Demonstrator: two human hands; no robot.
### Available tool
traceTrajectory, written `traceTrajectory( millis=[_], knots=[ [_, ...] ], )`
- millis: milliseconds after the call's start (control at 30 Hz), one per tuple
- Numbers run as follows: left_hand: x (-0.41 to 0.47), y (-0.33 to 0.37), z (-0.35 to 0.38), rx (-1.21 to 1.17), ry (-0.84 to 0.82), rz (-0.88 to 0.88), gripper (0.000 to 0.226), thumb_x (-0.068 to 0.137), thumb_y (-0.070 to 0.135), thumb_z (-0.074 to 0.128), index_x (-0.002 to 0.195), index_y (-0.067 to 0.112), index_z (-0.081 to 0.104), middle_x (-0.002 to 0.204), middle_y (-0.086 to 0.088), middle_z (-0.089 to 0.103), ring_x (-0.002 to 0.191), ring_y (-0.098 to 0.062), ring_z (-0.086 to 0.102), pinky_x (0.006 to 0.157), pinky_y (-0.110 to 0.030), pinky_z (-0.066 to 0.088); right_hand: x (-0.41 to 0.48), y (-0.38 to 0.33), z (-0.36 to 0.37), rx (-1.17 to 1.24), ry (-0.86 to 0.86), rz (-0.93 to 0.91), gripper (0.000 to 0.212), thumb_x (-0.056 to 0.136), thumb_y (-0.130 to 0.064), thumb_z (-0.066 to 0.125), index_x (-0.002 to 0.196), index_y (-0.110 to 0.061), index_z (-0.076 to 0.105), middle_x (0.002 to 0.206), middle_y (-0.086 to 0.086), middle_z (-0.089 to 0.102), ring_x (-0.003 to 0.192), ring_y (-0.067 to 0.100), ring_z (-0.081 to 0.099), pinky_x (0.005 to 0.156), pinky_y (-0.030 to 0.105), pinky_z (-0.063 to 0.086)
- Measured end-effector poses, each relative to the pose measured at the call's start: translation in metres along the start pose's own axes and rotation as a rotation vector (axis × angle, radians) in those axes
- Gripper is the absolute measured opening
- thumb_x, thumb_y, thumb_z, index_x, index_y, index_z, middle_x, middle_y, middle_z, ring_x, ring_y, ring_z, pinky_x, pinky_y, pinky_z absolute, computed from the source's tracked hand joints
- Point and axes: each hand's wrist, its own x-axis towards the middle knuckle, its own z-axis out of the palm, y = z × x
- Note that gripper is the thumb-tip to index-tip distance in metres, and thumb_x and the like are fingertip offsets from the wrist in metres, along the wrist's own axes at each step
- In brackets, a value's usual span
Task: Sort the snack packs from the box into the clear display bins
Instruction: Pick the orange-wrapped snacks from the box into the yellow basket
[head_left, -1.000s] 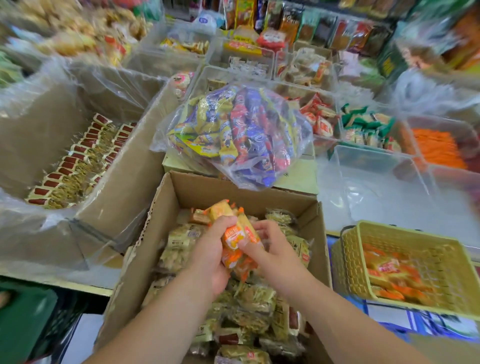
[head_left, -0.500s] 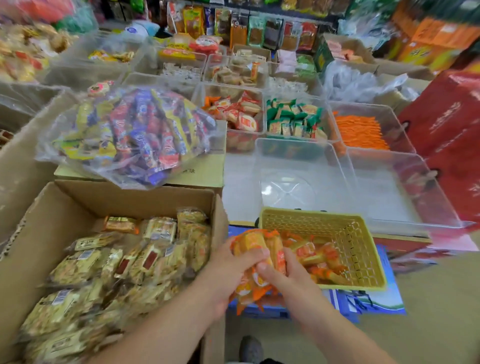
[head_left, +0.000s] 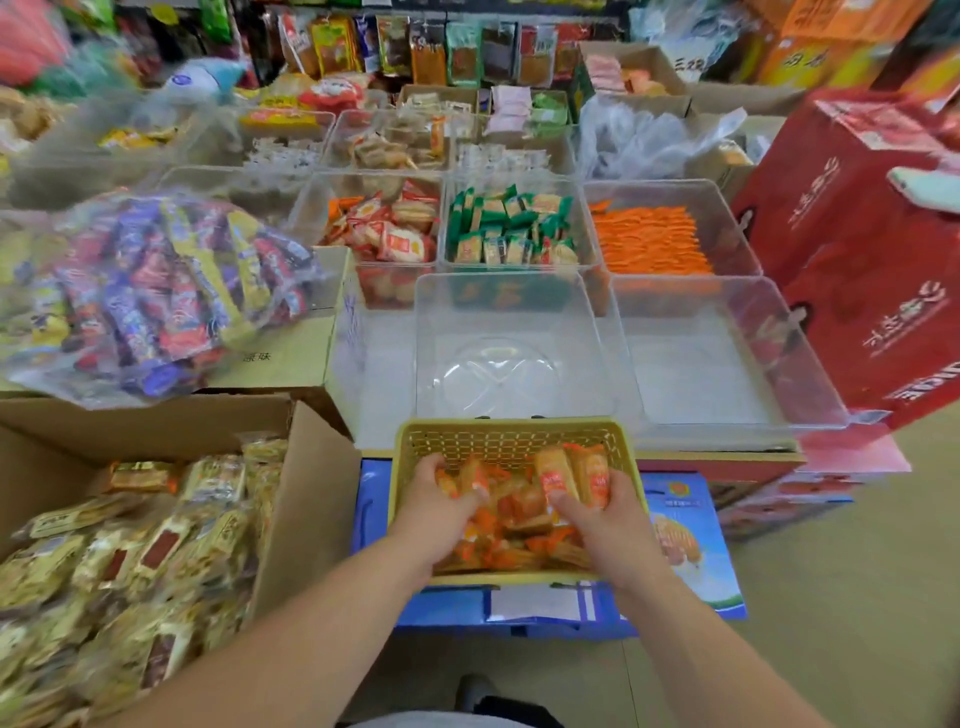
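I saw the orange snack packs (head_left: 519, 514) heaped in the yellow basket (head_left: 509, 427), filling most of its floor. My left grip (head_left: 441, 499) was down at the basket's left edge, fingers curled round a few of those packs with the thumb laid over them. My right grip (head_left: 608, 514) was at the right edge and grasped two packs that stood upright, thumb pressed on the nearer one. The basket sat on a blue carton (head_left: 691, 545), at its far edge. Just beyond the basket's far rim stood an empty clear bin (head_left: 509, 312), and a second empty clear bin (head_left: 711, 312) stood beside it to the right. Behind these, three bins held red packs (head_left: 389, 234), green packs (head_left: 511, 228) and orange sticks (head_left: 649, 239). The open cardboard box (head_left: 306, 509) was just left of the basket and was full of tan wrapped packs (head_left: 130, 561). A clear bag of purple and yellow sweets (head_left: 156, 291) lay beyond that box. A red carton (head_left: 857, 234) stood at the far right.
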Motion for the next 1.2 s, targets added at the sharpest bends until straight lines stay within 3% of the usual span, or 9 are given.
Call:
traceTrajectory(
  millis=[133,300,467,633,767,933,1000,1100,1200],
  knots=[
    [-0.006,-0.007,-0.011,0.348,-0.034,0.158,0.076,0.095,0.036,0.072,0.159,0.031,0.031,0.167,0.004,0.025,0.149,-0.016,0.032,0.122,-0.037,0.031,0.003,0.002,-0.002,-0.134,0.057,-0.123,0.089,0.083,-0.032,0.081,0.155,-0.030,0.029,0.146,-0.008,0.047,0.132,0.014,0.048,0.108,0.042,0.046],
    [-0.046,-0.020,-0.038,0.507,0.008,0.381,0.036,0.093,0.045,0.071,0.123,0.055,0.053,0.138,0.046,0.030,0.126,0.018,0.030,0.110,-0.020,0.027,-0.012,0.002,0.013,-0.458,0.049,-0.246,0.074,0.084,-0.049,0.072,0.148,-0.030,0.041,0.153,0.001,0.036,0.142,0.022,0.033,0.116,0.049,0.034],
    [-0.086,-0.043,-0.116,0.656,0.324,0.428,0.036,0.088,0.033,0.079,0.122,0.034,0.067,0.135,0.019,0.049,0.123,0.014,0.033,0.104,0.001,0.017,-0.040,-0.014,0.066,-0.468,-0.211,-0.441,0.053,0.085,-0.044,0.074,0.132,-0.031,0.055,0.137,-0.006,0.046,0.129,0.017,0.045,0.107,0.040,0.041],
    [-0.126,-0.083,-0.227,0.795,0.663,0.204,0.046,0.084,0.034,0.082,0.126,0.022,0.068,0.135,0.000,0.058,0.128,-0.026,0.049,0.107,-0.044,0.042,-0.079,-0.033,0.141,-0.530,-0.516,-0.619,0.039,0.088,-0.051,0.068,0.123,-0.043,0.053,0.132,-0.018,0.043,0.132,0.006,0.037,0.107,0.026,0.033],
    [-0.143,-0.123,-0.315,0.917,0.844,-0.106,0.060,0.077,0.047,0.081,0.130,0.023,0.067,0.137,-0.009,0.059,0.125,-0.039,0.053,0.105,-0.053,0.043,-0.104,-0.051,0.194,-0.632,-0.651,-0.732,0.033,0.089,-0.060,0.061,0.118,-0.054,0.046,0.128,-0.025,0.036,0.124,-0.006,0.024,0.105,0.019,0.022],
    [-0.135,-0.177,-0.406,0.769,0.839,-0.221,0.077,0.079,0.050,0.081,0.145,0.021,0.051,0.135,-0.013,0.054,0.119,-0.040,0.054,0.100,-0.053,0.048,-0.126,-0.073,0.257,-0.807,-0.759,-0.841,0.041,0.088,-0.067,0.057,0.127,-0.053,0.048,0.131,-0.031,0.034,0.129,-0.007,0.025,0.106,0.020,0.025],
    [-0.126,-0.195,-0.430,0.690,0.758,-0.158,0.078,0.084,0.051,0.074,0.149,0.029,0.037,0.120,-0.007,0.062,0.099,-0.030,0.063,0.081,-0.045,0.055,-0.137,-0.083,0.286,-0.869,-0.797,-0.830,0.039,0.090,-0.063,0.059,0.126,-0.052,0.049,0.131,-0.037,0.032,0.132,-0.006,0.027,0.109,0.022,0.030],
    [-0.119,-0.214,-0.454,0.711,0.680,-0.057,0.074,0.087,0.058,0.067,0.148,0.044,0.028,0.088,0.010,0.061,0.063,-0.009,0.058,0.050,-0.029,0.047,-0.159,-0.094,0.336,-0.842,-0.815,-0.741,0.037,0.089,-0.062,0.058,0.123,-0.053,0.049,0.125,-0.040,0.039,0.122,-0.014,0.038,0.100,0.014,0.039],
    [-0.118,-0.225,-0.472,0.557,0.597,0.014,0.068,0.086,0.054,0.069,0.139,0.057,0.027,0.095,0.016,0.064,0.069,-0.008,0.061,0.055,-0.031,0.051,-0.175,-0.093,0.398,-0.765,-0.833,-0.496,0.039,0.092,-0.056,0.060,0.128,-0.040,0.059,0.119,-0.029,0.058,0.108,-0.014,0.054,0.088,0.009,0.046]
  ],
)
